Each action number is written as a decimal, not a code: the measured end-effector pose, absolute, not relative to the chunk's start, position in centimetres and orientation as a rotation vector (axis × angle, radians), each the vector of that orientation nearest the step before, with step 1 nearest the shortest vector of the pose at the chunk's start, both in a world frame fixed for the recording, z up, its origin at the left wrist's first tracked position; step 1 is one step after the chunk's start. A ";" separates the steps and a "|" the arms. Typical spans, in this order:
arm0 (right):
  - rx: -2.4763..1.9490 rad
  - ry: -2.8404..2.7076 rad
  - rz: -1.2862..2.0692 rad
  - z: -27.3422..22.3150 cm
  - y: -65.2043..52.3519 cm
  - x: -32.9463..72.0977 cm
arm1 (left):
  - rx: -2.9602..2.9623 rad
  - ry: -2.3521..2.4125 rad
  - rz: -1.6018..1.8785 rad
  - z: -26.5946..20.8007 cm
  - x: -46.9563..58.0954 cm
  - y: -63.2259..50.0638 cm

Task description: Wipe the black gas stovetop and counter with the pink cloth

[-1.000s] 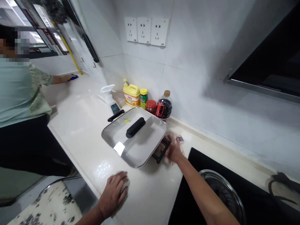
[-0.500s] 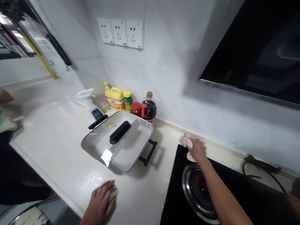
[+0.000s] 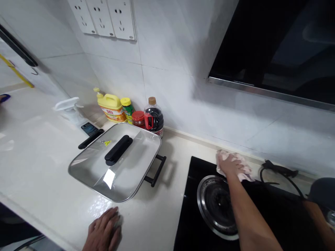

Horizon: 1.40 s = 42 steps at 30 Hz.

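Observation:
My right hand (image 3: 230, 166) presses a pale pink cloth (image 3: 244, 169) against the strip of counter along the wall and the back edge of the black cooktop (image 3: 187, 209). The cloth is bunched and spreads out past my fingers to the right. Just in front of it is a round burner (image 3: 218, 205) with a metal ring, partly covered by my forearm. On the pale counter (image 3: 149, 223), my left hand (image 3: 103, 232) rests with its fingers stretched out and nothing in them, near the front edge of a rectangular pan with a glass lid (image 3: 141, 167).
Along the wall stand a yellow jug (image 3: 111, 108), a green container (image 3: 127, 109), a red-lidded jar (image 3: 138, 119) and a dark bottle (image 3: 154, 118). A phone (image 3: 89, 129) and white spray bottle (image 3: 69, 108) are left. A black cable (image 3: 280, 169) lies behind the cooktop.
My right hand has moved right along the back of the cooktop with the cloth, which is now spread wider. My left hand stays on the counter. The view has shifted to the right.

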State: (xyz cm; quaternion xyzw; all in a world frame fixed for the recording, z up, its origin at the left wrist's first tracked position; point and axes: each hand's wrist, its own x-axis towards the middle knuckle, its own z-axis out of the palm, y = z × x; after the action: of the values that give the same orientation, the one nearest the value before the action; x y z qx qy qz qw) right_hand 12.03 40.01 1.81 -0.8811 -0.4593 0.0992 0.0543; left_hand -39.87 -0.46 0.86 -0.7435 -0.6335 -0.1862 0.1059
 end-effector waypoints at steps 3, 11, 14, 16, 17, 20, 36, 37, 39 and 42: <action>-2.548 -1.655 0.297 2.3 39.8 4.5 | -2.194 -1.867 -0.559 1.1 -39.8 -0.5; -2.061 -2.284 0.212 3.6 37.2 -8.2 | -2.180 -1.907 -0.570 -0.2 -40.3 -0.7; -1.800 -2.441 0.193 3.5 34.8 -9.9 | -2.188 -1.893 -0.554 0.5 -40.1 -0.5; -1.678 -2.481 0.224 3.4 32.4 -11.0 | -2.189 -1.889 -0.549 1.0 -39.9 -0.3; -1.648 -2.482 0.251 3.3 31.0 -11.4 | -2.186 -1.889 -0.555 1.2 -39.8 -0.3; -1.615 -2.469 0.341 3.1 26.5 -12.0 | -2.175 -1.889 -0.575 1.4 -39.6 -0.2; -1.644 -2.463 0.221 6.0 25.3 -3.9 | -2.173 -1.891 -0.649 1.5 -38.9 -0.4; -1.803 -2.432 0.242 6.4 26.8 -3.8 | -2.176 -1.904 -0.647 1.5 -38.9 -0.4; -2.075 -2.362 0.352 6.6 29.0 -3.8 | -2.187 -1.927 -0.646 1.4 -38.8 -0.4; -2.207 -2.306 0.433 5.4 29.6 -4.8 | -2.202 -1.958 -0.646 1.4 -38.8 -0.4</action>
State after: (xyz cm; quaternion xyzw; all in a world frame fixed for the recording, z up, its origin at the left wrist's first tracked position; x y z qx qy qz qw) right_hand -4.80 29.57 5.45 -0.6845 -0.7154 0.1344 -0.0400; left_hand -38.78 -0.45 1.38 -0.7287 -0.6477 -0.2136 0.0624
